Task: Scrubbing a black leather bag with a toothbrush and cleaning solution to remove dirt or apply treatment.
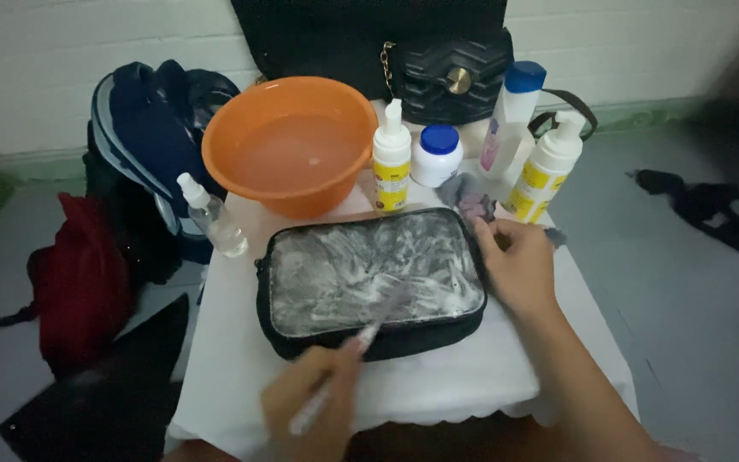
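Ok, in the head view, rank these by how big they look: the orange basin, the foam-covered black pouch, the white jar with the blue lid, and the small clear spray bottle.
1. black pouch, largest, though nearest the camera
2. orange basin
3. clear spray bottle
4. white jar, close to the spray bottle, so those two are unsure

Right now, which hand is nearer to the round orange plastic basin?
Right. The right hand rests at the foam-covered black pouch's far right corner, closer to the orange basin; the left hand holds a brush at the near edge.
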